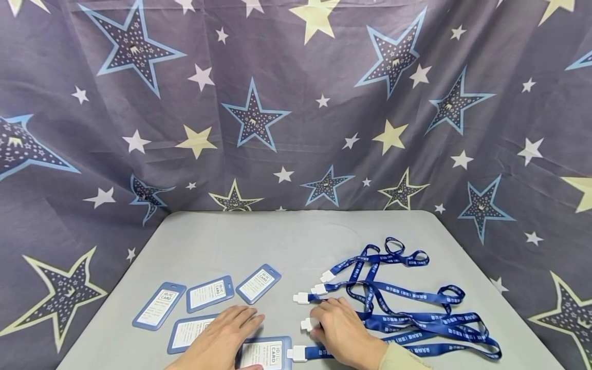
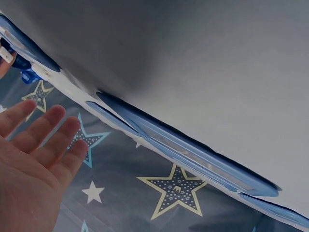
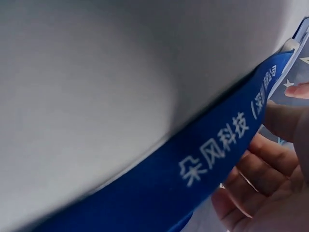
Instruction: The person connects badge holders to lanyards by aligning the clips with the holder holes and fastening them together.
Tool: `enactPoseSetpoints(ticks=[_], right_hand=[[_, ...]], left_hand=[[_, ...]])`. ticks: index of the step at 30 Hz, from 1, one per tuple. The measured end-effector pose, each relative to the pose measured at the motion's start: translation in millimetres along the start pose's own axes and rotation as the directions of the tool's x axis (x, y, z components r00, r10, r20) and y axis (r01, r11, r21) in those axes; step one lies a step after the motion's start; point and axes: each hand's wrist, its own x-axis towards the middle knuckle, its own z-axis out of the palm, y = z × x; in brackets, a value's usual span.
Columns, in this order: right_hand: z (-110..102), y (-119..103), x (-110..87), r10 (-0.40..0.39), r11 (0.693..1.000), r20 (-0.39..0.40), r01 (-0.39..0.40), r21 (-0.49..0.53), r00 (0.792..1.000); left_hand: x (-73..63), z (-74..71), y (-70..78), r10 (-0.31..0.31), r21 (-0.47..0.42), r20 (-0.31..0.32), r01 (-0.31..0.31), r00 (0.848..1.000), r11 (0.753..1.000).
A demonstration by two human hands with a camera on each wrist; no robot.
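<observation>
- Five blue plastic card holders with white printed cards (image 1: 259,283) are spread over the left half of a pale grey bench (image 1: 231,236).
- Five blue fabric lanyards with white lettering (image 1: 425,350) are laid out on the right half, their loops crossed and bunched, their white plastic clips pointed left.
- The front clip (image 1: 298,353) is set at the right edge of the front card holder (image 1: 265,354).
- By the left hand (image 1: 224,339), fingers straight and slightly parted, the front card holder is partly covered; nothing is seen gripped.
- By the right hand (image 1: 344,329), fingers loosely bent, the fourth clip from the back (image 1: 309,325) is flanked; whether it is pinched cannot be told.
- Bare room is left along the bench's far edge, backed by dark star-patterned cloth (image 1: 342,67), and between the rear card holders and the clips.
</observation>
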Motion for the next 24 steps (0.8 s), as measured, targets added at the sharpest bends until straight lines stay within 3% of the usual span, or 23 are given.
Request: enactPoseSetpoints(ticks=[9, 24], right_hand=[[-0.5, 3.7, -3.8, -0.019, 0.999, -0.089, 0.022, 0.031, 0.996], [-7.7, 7.7, -7.0, 0.004, 0.998, -0.098, 0.002, 0.058, 0.995]], left_hand=[[-5.6, 0.7, -2.6, -0.028, 0.006, 0.009, 0.028, 1.0, 1.0], [-10.4, -5.2, -4.3, -0.096, -0.014, 0.09, 0.097, 0.991, 0.995]])
